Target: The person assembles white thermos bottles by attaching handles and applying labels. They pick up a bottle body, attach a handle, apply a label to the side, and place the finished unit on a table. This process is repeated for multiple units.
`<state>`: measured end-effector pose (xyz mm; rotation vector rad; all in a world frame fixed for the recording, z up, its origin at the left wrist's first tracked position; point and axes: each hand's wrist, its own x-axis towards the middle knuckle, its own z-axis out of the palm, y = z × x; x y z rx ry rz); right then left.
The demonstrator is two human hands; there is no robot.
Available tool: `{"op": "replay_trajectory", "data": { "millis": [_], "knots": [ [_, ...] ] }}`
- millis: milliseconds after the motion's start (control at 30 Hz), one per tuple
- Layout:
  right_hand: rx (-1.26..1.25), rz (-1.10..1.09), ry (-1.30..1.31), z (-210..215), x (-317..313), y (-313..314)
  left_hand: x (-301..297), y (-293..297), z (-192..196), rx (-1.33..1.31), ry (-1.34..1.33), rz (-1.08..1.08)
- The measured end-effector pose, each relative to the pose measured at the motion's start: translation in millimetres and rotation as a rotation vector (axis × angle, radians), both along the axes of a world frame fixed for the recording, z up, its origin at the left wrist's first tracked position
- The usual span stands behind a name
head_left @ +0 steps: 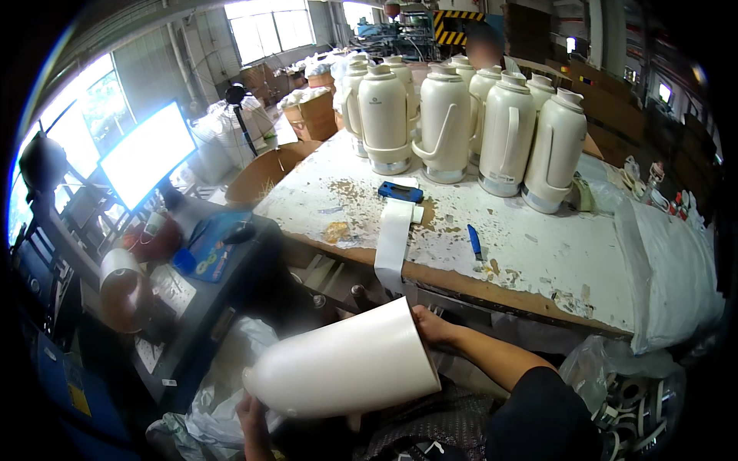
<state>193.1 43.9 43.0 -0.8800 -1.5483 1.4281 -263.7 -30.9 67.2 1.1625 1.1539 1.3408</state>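
Note:
I hold a large cream-white thermos flask shell (346, 361) on its side above my lap. Its narrow neck points left and its wide end faces right. My left hand (252, 419) is closed on the neck end, with some of its fingers hidden behind the shell. At the wide end, my right hand (432, 324) grips the far side of the rim, its fingertips out of sight. Beyond the shell stands a white worktable (538, 257) with worn, chipped paint.
Several cream thermos flasks (446, 127) with handles stand at the table's back. A blue tape dispenser (400, 191), a white label strip (393, 242) and a blue cutter (474, 242) lie nearer. A bright monitor (150, 157) is left; bagged ring-shaped parts (634, 407) sit lower right. Another person is behind the flasks.

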Motion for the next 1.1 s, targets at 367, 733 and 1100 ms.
{"op": "replay_trajectory", "data": {
  "millis": [367,733,1100],
  "knots": [
    [-0.294,-0.161,0.34,-11,-20,-34,31,-2,-6,0.1,-0.514,-0.171],
    [-0.179,0.095,0.186,-53,-33,-29,23,-39,-21,0.19,-0.516,-0.14],
    [-0.186,0.002,-0.019,-9,-33,-49,-4,-31,-99,-0.101,-0.162,0.173]
  ]
}}
